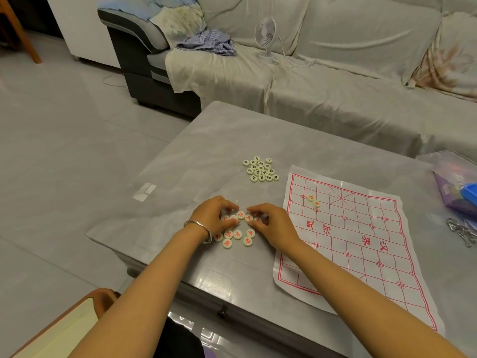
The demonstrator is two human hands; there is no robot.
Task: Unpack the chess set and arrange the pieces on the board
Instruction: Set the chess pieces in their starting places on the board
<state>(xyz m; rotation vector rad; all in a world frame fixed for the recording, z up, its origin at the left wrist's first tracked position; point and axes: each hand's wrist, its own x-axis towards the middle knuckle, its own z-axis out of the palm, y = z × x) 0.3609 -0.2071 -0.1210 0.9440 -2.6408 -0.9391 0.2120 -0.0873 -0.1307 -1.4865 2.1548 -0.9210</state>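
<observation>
A white paper chess board (361, 244) with red lines lies on the right of the grey table (206, 156). Two red-lettered pieces (313, 200) sit on its far left part. A cluster of red-lettered round pieces (236, 235) lies left of the board. My left hand (213, 215) and my right hand (271, 223) both hover over that cluster with curled fingers, fingertips touching pieces at its far side. What each hand pinches is hidden by the fingers. A pile of black-lettered pieces (261, 169) rests farther back.
A clear plastic box (454, 182) with purple and blue contents sits at the right table edge, a metal chain (462, 232) beside it. A covered sofa (335, 73) with a small white fan (265, 37) stands behind. A chair (64, 329) is at lower left.
</observation>
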